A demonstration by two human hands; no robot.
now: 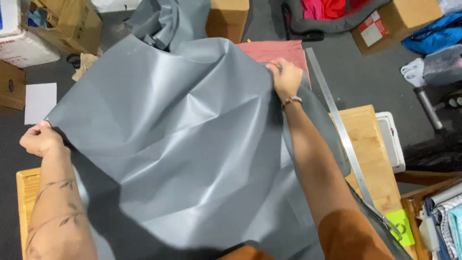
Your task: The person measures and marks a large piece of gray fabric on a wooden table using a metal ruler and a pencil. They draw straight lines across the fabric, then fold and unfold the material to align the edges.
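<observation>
A large sheet of shiny grey fabric (178,139) is spread out in front of me, creased and lifted over a wooden table (368,144). My left hand (39,138) pinches the sheet's left corner, fingers closed on the edge. My right hand (286,77) grips the far right edge of the same sheet, a beaded bracelet on its wrist. More of the grey fabric bunches up at the far side (166,21). A pink cloth (279,50) lies under the sheet near my right hand.
A long metal ruler (337,120) lies across the table at the right. Scissors rest on a green note pad (400,227). Cardboard boxes (72,24), a white sheet of paper (40,101) and bags stand on the dark floor around.
</observation>
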